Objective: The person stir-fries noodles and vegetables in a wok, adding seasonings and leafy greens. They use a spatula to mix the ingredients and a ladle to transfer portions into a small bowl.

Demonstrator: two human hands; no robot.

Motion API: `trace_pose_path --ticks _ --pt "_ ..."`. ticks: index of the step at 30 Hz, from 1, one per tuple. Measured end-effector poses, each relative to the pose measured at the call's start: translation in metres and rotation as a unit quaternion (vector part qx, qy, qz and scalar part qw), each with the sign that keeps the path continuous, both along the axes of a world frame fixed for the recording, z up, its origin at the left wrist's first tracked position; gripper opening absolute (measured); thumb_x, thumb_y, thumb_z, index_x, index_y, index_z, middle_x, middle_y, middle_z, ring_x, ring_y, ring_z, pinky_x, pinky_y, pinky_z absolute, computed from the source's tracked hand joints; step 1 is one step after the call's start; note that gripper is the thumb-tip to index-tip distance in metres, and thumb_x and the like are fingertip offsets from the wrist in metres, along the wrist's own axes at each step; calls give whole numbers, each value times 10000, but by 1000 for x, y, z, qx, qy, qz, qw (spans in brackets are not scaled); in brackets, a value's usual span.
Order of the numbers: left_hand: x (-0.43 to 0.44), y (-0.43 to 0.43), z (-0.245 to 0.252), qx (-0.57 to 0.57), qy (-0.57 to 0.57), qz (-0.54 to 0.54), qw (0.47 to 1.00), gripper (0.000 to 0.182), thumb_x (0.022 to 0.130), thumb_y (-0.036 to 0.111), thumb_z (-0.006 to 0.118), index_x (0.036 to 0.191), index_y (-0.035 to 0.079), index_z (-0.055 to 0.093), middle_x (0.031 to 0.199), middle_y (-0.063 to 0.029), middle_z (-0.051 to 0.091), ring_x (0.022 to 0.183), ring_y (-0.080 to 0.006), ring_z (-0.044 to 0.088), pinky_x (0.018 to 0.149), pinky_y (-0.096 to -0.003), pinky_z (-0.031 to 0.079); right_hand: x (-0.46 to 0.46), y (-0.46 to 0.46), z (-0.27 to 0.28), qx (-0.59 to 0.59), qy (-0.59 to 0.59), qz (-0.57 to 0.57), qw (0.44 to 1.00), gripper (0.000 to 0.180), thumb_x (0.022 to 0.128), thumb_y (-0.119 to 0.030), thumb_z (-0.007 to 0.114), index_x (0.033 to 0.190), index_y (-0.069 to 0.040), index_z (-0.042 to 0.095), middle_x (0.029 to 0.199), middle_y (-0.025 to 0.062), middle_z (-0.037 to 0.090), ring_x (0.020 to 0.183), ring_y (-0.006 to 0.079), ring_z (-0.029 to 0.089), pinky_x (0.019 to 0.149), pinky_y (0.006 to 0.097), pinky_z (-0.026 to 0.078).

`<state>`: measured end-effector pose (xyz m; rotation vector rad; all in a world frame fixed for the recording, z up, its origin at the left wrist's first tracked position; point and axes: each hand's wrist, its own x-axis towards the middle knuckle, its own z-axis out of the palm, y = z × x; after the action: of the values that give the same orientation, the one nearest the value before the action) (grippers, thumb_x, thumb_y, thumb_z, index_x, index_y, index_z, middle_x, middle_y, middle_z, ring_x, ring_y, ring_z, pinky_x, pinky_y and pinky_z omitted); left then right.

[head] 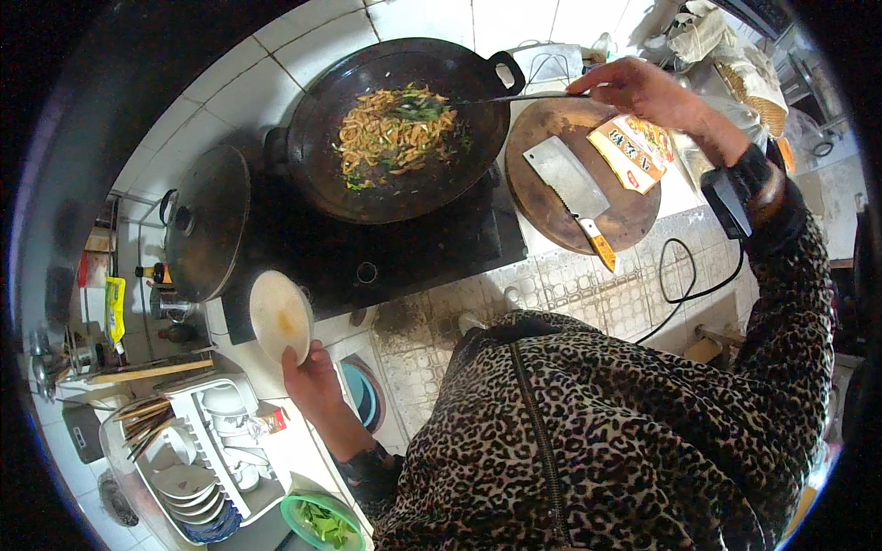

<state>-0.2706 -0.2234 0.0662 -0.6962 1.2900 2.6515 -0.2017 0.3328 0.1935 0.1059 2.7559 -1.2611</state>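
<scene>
In my left hand (pixel 311 386) is a small pale bowl (pixel 275 313), tilted, with a brownish smear inside. My right hand (pixel 637 89) grips the handle of a long utensil (pixel 530 98) that reaches over the wok's right rim. Its far end cannot be made out among the food. The black wok (pixel 413 203) stands on a black cooktop (pixel 441 241). Browned strips with green pieces (pixel 396 138) lie inside it. Below my right hand, a cleaver (pixel 568 175) with a wood-toned handle and a printed seasoning packet (pixel 630 151) rest on a round wooden chopping board (pixel 534 200).
A dark wok lid (pixel 207 227) leans at the cooktop's left. Lower left, a white dish rack (pixel 182 413) holds plates, bowls and chopsticks. Beside it stands a green basket (pixel 289 506) of leaves. A black cord (pixel 710 297) hangs from my right wrist. Bags (pixel 737 110) crowd the upper right.
</scene>
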Motion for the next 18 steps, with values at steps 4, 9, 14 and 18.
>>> trace_pose_path --ticks 4,9,14,18 --pt "4 6 1 -12 -2 9 1000 340 919 101 533 1197 -71 440 895 -165 587 720 -225 588 557 -238 532 -6 -18 39 374 79 28 924 152 852 -156 628 969 -115 715 885 103 705 812 256 680 727 360 545" --pt "8 11 9 -31 -8 12 999 333 918 96 533 1195 -67 447 880 -160 587 717 -221 586 557 -234 529 -67 -65 4 529 66 56 844 154 824 -167 579 914 -150 702 852 131 687 825 330 675 683 441 546" --pt "13 2 11 -21 12 11 1000 320 918 93 536 1186 -68 466 891 -161 596 722 -217 592 554 -232 527 -60 -79 -25 564 194 144 790 296 851 -129 554 1103 -230 672 801 77 675 761 289 677 629 379 546" --pt "14 -9 6 -21 -16 17 1000 309 917 91 535 1179 -61 477 907 -158 601 729 -217 595 551 -232 530 -30 -51 13 552 233 156 786 298 833 -147 603 1119 -183 675 774 77 669 712 282 665 597 357 527"
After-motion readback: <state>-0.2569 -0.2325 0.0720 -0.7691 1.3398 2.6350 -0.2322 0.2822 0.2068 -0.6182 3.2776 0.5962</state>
